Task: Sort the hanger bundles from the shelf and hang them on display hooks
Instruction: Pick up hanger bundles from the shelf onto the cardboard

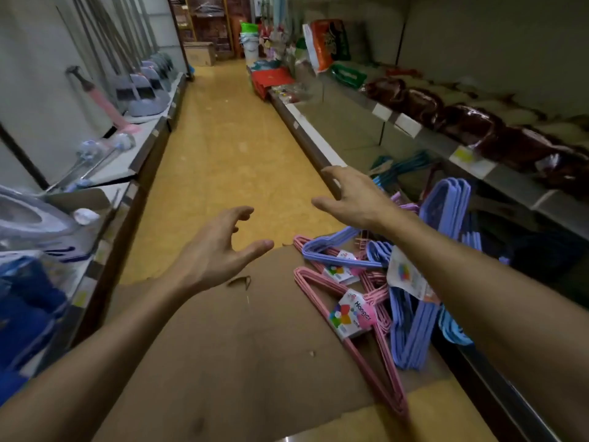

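Note:
Pink hanger bundles (366, 333) with paper labels and purple hanger bundles (411, 327) lie heaped on a brown cardboard sheet (242, 352) on the floor, at its right side. More purple hangers (446, 205) and teal hangers (401, 167) rest on the low right shelf. My left hand (220, 247) hovers open above the cardboard's far edge, holding nothing. My right hand (353, 199) is open too, fingers spread, above and left of the shelf hangers, touching none of them.
The yellow aisle floor (223, 148) runs ahead between two shelf units. Dustpans and brushes (143, 97) line the left shelf. Dark red wrapped goods (471, 122) fill the upper right shelf. Buckets and boxes (248, 43) stand at the aisle's far end.

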Action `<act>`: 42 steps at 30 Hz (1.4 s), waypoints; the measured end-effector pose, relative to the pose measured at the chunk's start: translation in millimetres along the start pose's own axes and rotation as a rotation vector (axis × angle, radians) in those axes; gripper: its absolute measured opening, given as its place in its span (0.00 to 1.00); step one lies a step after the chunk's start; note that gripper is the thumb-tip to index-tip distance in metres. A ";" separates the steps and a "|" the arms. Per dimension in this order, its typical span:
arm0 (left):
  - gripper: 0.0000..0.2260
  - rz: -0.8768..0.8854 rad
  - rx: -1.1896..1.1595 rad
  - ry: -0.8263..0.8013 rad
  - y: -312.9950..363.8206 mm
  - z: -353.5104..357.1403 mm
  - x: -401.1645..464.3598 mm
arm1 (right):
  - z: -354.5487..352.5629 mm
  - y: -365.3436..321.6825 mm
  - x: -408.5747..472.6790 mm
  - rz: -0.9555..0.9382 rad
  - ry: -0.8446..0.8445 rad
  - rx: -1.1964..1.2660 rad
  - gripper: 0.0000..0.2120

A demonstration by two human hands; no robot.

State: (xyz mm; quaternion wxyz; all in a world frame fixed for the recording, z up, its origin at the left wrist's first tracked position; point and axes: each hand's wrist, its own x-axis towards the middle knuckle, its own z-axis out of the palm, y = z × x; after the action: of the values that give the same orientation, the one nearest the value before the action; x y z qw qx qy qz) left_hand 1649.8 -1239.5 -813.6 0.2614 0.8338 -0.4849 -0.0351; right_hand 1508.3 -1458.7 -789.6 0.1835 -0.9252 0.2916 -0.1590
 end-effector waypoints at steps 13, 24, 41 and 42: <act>0.26 0.032 -0.329 0.089 21.8 101.8 -0.6 | 17.2 71.1 -30.2 0.075 0.161 -0.119 0.30; 0.21 0.050 -0.466 0.041 38.8 155.3 27.6 | -38.2 176.4 -23.6 0.379 0.253 -0.303 0.30; 0.11 -0.088 -0.801 -0.106 56.1 212.6 24.0 | -11.3 166.5 -18.6 0.331 0.680 0.312 0.08; 0.11 -0.091 -0.808 -0.104 57.3 211.1 22.8 | -17.3 160.5 -22.0 0.320 0.688 0.309 0.07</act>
State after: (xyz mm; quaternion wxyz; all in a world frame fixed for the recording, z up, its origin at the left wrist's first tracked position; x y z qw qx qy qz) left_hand 1550.7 -1365.8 -963.9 0.5412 0.6818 -0.4072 -0.2765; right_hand 1407.0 -1572.2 -847.8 0.2343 -0.7226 0.4491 -0.4704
